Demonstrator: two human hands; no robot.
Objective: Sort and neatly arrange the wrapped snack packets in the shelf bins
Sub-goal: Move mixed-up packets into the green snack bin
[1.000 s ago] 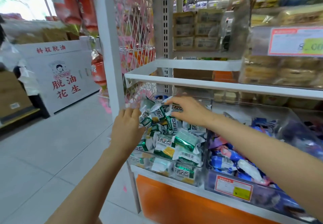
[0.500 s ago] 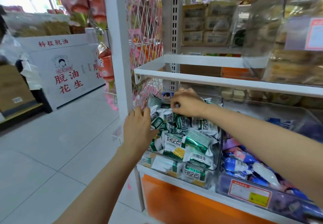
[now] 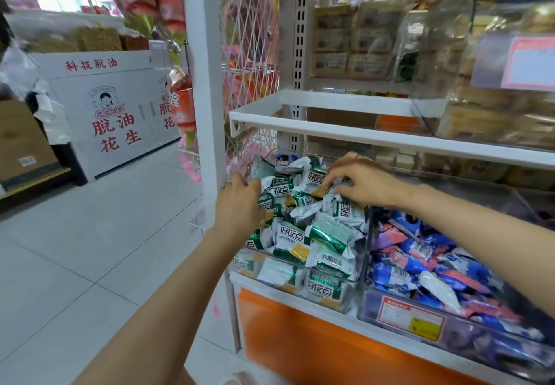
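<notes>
Right hand point(image 3: 360, 183) has shifted rightward, pinching a green packet point(image 3: 313, 176). Left hand point(image 3: 240, 204) grip unclear. Mid-tidying; next, lay it flat.

Green-and-white packets point(image 3: 303, 234) I'm touching: thin plastic film, glossy and crinkled, foil-like sheen on the green; blue packets point(image 3: 420, 264) are the same glossy film. Bin point(image 3: 365, 249) is clear hard plastic, smooth and reflective; shelf point(image 3: 360, 137) looks like white painted metal, smooth satin. Orange panel point(image 3: 315, 351) is glossy, floor tiles point(image 3: 90, 249) smooth with a dull sheen.
</notes>
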